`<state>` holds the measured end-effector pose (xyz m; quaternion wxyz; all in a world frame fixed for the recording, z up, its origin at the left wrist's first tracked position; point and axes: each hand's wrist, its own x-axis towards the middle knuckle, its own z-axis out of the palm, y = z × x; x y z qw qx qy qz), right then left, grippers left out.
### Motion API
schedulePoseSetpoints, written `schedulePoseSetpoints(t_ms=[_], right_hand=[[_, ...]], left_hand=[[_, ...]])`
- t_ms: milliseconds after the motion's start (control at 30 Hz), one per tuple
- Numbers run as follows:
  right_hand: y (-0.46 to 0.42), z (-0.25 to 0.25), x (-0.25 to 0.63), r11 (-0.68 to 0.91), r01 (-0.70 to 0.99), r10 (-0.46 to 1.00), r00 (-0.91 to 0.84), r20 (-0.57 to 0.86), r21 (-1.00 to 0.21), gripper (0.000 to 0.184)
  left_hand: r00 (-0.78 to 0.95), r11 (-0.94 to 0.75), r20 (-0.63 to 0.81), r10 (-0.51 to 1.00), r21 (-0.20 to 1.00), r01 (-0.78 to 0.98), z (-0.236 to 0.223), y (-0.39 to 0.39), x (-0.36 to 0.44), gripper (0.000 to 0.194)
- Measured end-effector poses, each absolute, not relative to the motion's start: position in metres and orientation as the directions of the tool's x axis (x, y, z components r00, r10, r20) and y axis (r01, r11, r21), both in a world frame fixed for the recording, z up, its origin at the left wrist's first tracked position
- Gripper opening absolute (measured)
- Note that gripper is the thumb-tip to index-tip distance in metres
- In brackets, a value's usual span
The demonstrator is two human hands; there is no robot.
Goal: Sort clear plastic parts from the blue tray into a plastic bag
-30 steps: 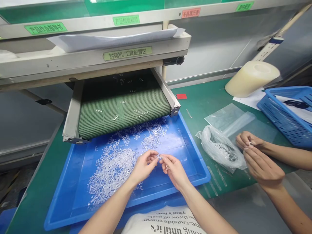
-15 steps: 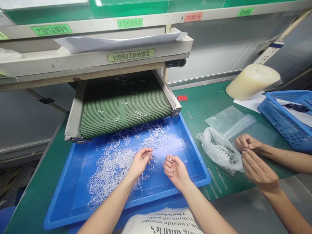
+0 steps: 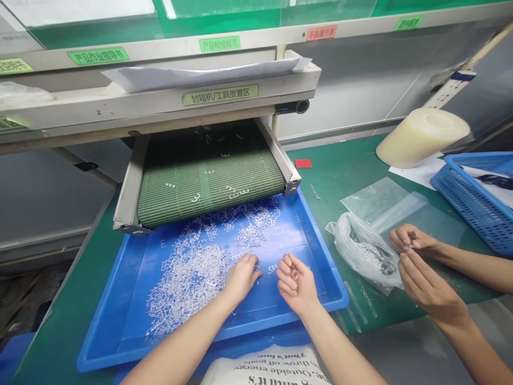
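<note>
A blue tray (image 3: 120, 321) lies under the end of a green conveyor belt (image 3: 208, 184) and holds a heap of small clear plastic parts (image 3: 188, 278). My left hand (image 3: 240, 278) rests palm down on the tray at the heap's right edge, its fingers curled onto the parts. My right hand (image 3: 295, 282) is beside it, palm up and cupped, with a few clear parts lying in it. A few loose parts ride on the belt.
A co-worker's two hands (image 3: 417, 267) at the right pinch something small beside a clear plastic bag (image 3: 364, 248) holding parts. Flat clear bags (image 3: 380, 200), a pale roll (image 3: 420, 136) and a blue basket (image 3: 473, 198) sit further right on the green mat.
My hands, pinching together a second ago, have separated. The left dropped onto the parts in the tray; the right turned palm up holding parts. The view shifted slightly.
</note>
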<state>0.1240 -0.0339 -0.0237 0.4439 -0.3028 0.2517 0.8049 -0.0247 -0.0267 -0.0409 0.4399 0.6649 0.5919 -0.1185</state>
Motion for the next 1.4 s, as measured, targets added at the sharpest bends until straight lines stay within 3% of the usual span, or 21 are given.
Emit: schedulePoseSetpoints(t_ms=[100,333,433,600,800,967,1133,1267,1400], right_hand=[[-0.034,-0.023,0.123,-0.527,-0.848,0.553,-0.394,-0.734,0.058,0.008],[-0.034,-0.027,0.115,-0.57,-0.817,0.502,-0.259,-0.825,-0.09,0.014],[-0.036,-0.029,0.114,-0.598,-0.784,0.466,-0.172,-0.868,-0.166,0.02],[-0.038,-0.027,0.11,-0.698,-0.682,0.45,-0.181,-0.874,-0.218,0.036],[-0.038,-0.023,0.103,-0.729,-0.63,0.507,-0.233,-0.83,-0.269,0.037],[-0.036,-0.026,0.107,-0.65,-0.732,0.514,-0.228,-0.827,-0.202,0.027],[-0.033,-0.031,0.118,-0.451,-0.889,0.518,-0.335,-0.787,0.081,0.022],[-0.033,-0.029,0.125,-0.359,-0.918,0.622,-0.37,-0.69,0.168,0.027],[-0.034,-0.025,0.126,-0.34,-0.93,0.658,-0.344,-0.67,0.143,0.019]], left_hand=[[0.248,0.014,-0.697,0.673,0.347,0.938,-0.038,-0.027,-0.019,0.011],[0.216,-0.04,-0.679,0.701,0.265,0.964,-0.035,-0.026,-0.02,0.019],[0.179,0.066,-0.624,0.761,0.349,0.935,-0.035,-0.023,-0.023,0.018],[0.13,0.284,-0.513,0.848,0.648,0.707,-0.027,-0.018,-0.023,0.014],[0.229,0.293,-0.492,0.84,0.767,0.572,-0.018,-0.022,-0.017,0.016],[0.28,0.32,-0.483,0.83,0.822,0.471,-0.015,-0.022,-0.017,0.018],[0.154,0.417,-0.582,0.799,0.719,0.556,-0.028,-0.024,-0.018,0.015],[0.323,0.232,-0.626,0.71,0.641,0.732,-0.039,-0.029,-0.01,0.012],[0.411,-0.041,-0.681,0.607,0.489,0.871,-0.039,-0.025,0.005,0.018]])
